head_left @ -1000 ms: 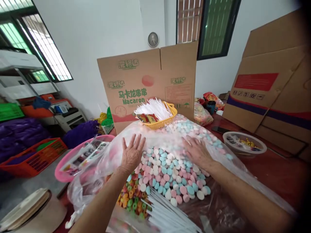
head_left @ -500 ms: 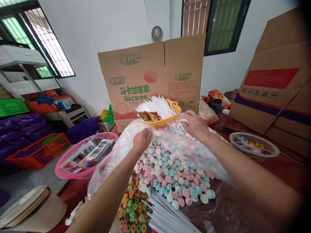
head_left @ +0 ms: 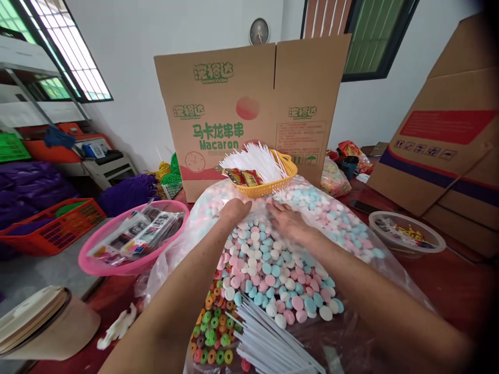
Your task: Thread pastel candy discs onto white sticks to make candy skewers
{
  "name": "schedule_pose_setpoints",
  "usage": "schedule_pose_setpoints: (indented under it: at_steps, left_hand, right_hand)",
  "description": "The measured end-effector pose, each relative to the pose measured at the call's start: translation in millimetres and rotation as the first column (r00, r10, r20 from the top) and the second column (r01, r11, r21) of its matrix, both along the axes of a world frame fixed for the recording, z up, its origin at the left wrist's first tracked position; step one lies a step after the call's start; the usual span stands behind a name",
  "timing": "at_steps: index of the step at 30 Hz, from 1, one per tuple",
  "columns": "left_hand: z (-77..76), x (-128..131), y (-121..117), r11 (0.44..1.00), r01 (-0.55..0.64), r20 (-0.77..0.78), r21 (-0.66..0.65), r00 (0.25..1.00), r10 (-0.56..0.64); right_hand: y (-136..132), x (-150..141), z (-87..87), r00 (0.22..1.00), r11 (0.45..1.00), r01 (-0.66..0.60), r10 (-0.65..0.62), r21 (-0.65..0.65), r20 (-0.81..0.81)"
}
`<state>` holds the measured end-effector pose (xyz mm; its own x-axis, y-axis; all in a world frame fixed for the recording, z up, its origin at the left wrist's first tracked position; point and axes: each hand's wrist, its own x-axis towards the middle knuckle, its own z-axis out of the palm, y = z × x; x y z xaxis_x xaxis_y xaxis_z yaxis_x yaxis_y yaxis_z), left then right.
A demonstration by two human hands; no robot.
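Observation:
My left hand point(head_left: 235, 212) is closed, its fingers gripping the clear plastic bag point(head_left: 198, 223) at the far side of the candy pile. Close to its right, my right hand point(head_left: 287, 221) lies flat on the bag with fingers stretched forward. Below both hands spread pink, white and blue candies point(head_left: 268, 270), some under the plastic farther back. Colourful ring-shaped candies point(head_left: 216, 327) lie at the near left, partly behind my left forearm. A bundle of white sticks point(head_left: 268, 337) rests at the front. Just beyond my hands, a yellow basket point(head_left: 268, 188) holds more white sticks and small packets.
A Macaron carton point(head_left: 249, 98) stands behind the basket, another carton point(head_left: 440, 135) at right. On the red table sit a clear tub point(head_left: 407, 234), a phone point(head_left: 362, 206), a pink basin point(head_left: 97, 262) with packages, and a round container point(head_left: 50, 327) at the near left.
My left hand went from spread fingers to a closed grip on the plastic. The right hand reached to the bag's far edge, then came back left, and the plastic lies farther back over the candies.

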<state>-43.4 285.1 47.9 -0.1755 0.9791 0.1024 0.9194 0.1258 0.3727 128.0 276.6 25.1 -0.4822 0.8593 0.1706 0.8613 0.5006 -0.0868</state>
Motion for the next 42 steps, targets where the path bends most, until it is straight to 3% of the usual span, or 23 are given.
schedule_pose_setpoints:
  at_steps: [2, 3, 5, 7, 10, 14, 19, 24, 29, 33, 38, 40, 42]
  left_hand:
    - [-6.7, -1, -12, 0.989, 0.076, -0.084, 0.125, 0.994, -0.066]
    - [-12.3, -2, -18, 0.959, 0.203, -0.182, 0.197, 0.969, -0.167]
    - [-25.6, -4, -25, 0.831, 0.498, -0.417, 0.248, 0.829, -0.372]
    - [-37.5, -6, -26, 0.739, 0.635, -0.558, 0.225, 0.706, -0.437]
    - [-45.5, -7, -18, 0.782, 0.572, -0.551, 0.246, 0.747, -0.373]
    - [-42.3, -5, -9, 0.813, 0.544, -0.536, 0.206, 0.758, -0.372]
    - [-38.7, -1, -2, 0.883, 0.454, -0.482, 0.123, 0.805, -0.346]
    - [-30.8, 13, 16, 0.937, 0.346, -0.391, 0.052, 0.870, -0.300]
    - [-25.6, 41, 27, 0.977, 0.190, -0.335, 0.099, 0.931, -0.147]
    - [-28.4, 54, 16, 0.967, 0.156, -0.347, 0.202, 0.935, -0.078]
    - [-24.0, 61, -10, 0.931, 0.249, -0.399, 0.266, 0.908, -0.129]
    - [-16.9, 66, -21, 0.922, 0.307, -0.448, 0.236, 0.876, -0.177]
    - [-6.6, 70, -36, 0.934, 0.337, -0.470, 0.121, 0.848, -0.245]
  right_hand:
    - [17, 15, -6.1, 1.000, 1.000, 0.002, -0.002, -0.014, 0.026]
    - [23, 21, -4.8, 0.999, 1.000, -0.007, 0.007, -0.013, 0.033]
    - [29, 28, 5.0, 0.999, 1.000, -0.011, 0.011, -0.010, 0.045]
    - [28, 26, 21.4, 0.999, 1.000, 0.020, -0.020, 0.008, 0.047]
    - [26, 8, 50.1, 0.994, 0.990, 0.104, -0.106, 0.099, 0.014]
    - [37, -24, 79.0, 0.988, 0.976, 0.151, -0.152, 0.156, -0.008]
    - [54, -26, 95.7, 0.988, 0.970, 0.156, -0.153, 0.184, -0.028]
    - [54, -21, 104.2, 0.990, 0.969, 0.141, -0.138, 0.204, -0.030]
    - [45, -29, 100.6, 0.989, 0.964, 0.145, -0.139, 0.221, -0.042]
    - [41, -20, 78.8, 0.990, 0.964, 0.134, -0.122, 0.229, -0.066]
    - [34, -9, 58.2, 0.987, 0.975, 0.135, -0.117, 0.177, -0.106]
    - [16, -8, 60.7, 0.982, 0.977, 0.153, -0.133, 0.149, -0.134]
    - [-17, -8, 65.4, 0.973, 0.972, 0.165, -0.132, 0.168, -0.191]
